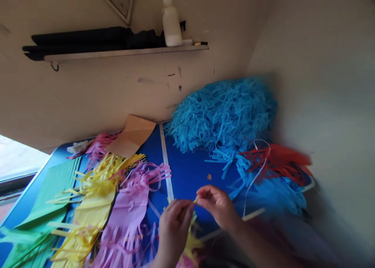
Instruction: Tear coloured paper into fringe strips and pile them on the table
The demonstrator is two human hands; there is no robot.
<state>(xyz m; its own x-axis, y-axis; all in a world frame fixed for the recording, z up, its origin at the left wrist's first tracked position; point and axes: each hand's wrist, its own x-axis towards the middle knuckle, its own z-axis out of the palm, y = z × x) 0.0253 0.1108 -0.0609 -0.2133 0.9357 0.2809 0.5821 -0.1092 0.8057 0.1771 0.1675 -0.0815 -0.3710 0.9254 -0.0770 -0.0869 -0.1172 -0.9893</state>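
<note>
My left hand (176, 225) and my right hand (218, 205) meet above the front edge of the blue table. Both are closed in a pinch on a small bit of yellow paper strip (195, 201), most of it hidden by the fingers. Below the left hand hang blurred yellow fringes (191, 240), perhaps part of the same piece. Left of the hands lies purple fringed paper (129, 209), with yellow fringed paper (96, 205) beside it. A thin white string (258, 174) curves up just beyond my right wrist.
Green paper sheets (47, 197) cover the table's left end. A brown paper piece (131, 135) and pink fringes (101, 143) lie at the back. A big blue fringed heap (225, 111) and red fringes (278, 162) fill the right. A shelf (123, 54) above holds a white bottle (171, 25).
</note>
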